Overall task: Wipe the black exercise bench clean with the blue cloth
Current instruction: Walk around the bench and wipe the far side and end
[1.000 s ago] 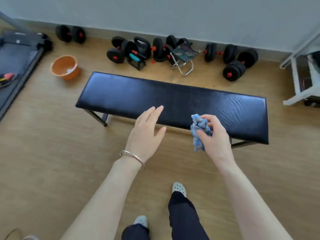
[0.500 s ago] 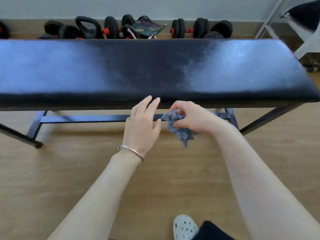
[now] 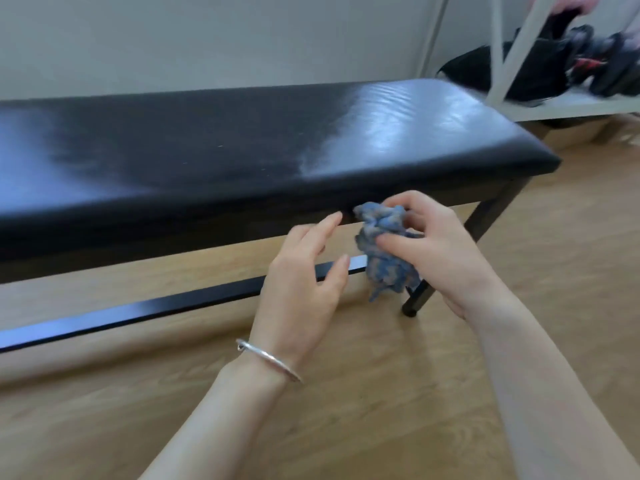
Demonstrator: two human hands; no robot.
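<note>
The right hand (image 3: 440, 251) grips the blue cloth (image 3: 384, 261). The thumb and the curled fingers pinch the upper part of the cloth, which is crumpled into a loose bunch. The lower part of the cloth hangs free below the hand.

The cloth is in front of the near long edge of the black exercise bench (image 3: 346, 199), toward its right end. It is below the level of the padded surface (image 3: 242, 140) and does not lie on it. Whether the cloth touches the side edge of the padding cannot be told.

The left hand (image 3: 304, 278) holds nothing. Its fingers are extended and slightly bent, with the thumb spread apart from them. It is positioned just beside the cloth, on the cloth's left, palm turned toward it. No contact with the cloth is visible. A silver bangle (image 3: 270, 358) sits on the left wrist.

The padded surface shows pale glare at its left and right ends. A black crossbar (image 3: 138, 310) runs low along the bench frame, and a black leg (image 3: 420, 296) stands on the wooden floor (image 3: 381, 393) behind the cloth.

A white rack (image 3: 561, 105) stands beyond the right end of the bench. It carries dark items (image 3: 540, 64), which are too blurred to identify.
</note>
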